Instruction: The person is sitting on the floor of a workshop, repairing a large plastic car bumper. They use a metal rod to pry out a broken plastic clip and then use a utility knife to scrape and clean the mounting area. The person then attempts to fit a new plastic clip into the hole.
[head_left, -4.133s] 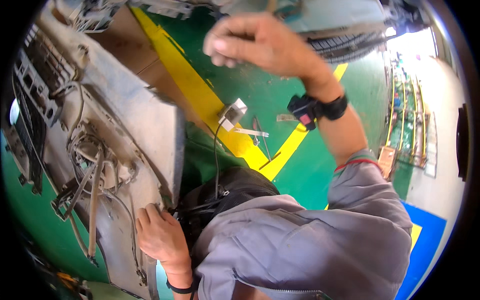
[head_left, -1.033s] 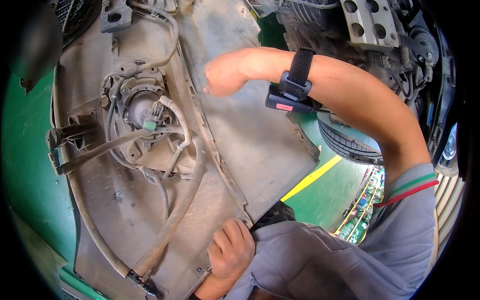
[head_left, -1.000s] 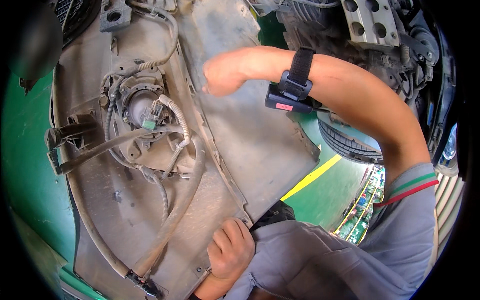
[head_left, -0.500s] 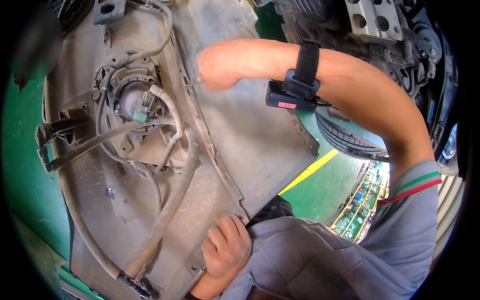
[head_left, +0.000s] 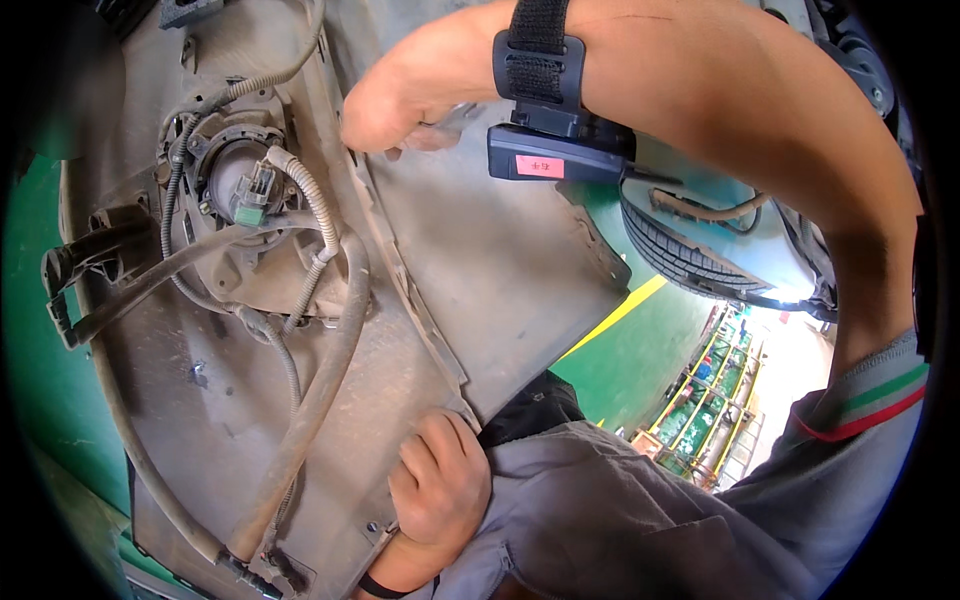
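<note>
A dusty grey plastic bumper cover lies in front of me, its inner side facing me. My left hand is curled over its near edge, low in the middle, with the fingers bent against it. Higher up, my right hand is bent down at the cover's raised seam, fingers closed. A shiny, greyish shape shows beside those fingers, too blurred to name. Left of the right hand, a round lamp sits in its housing, with a green-and-clear connector plugged in.
A corrugated wiring sleeve and a thick hose run over the cover. A black bracket juts out on the left. Beyond are a tyre, a yellow floor line and a yellow-framed rack.
My right hand has twisted downward at the seam, and its forearm now looms larger and higher in view. The cover has shifted slightly left in the picture. My left hand keeps its hold.
</note>
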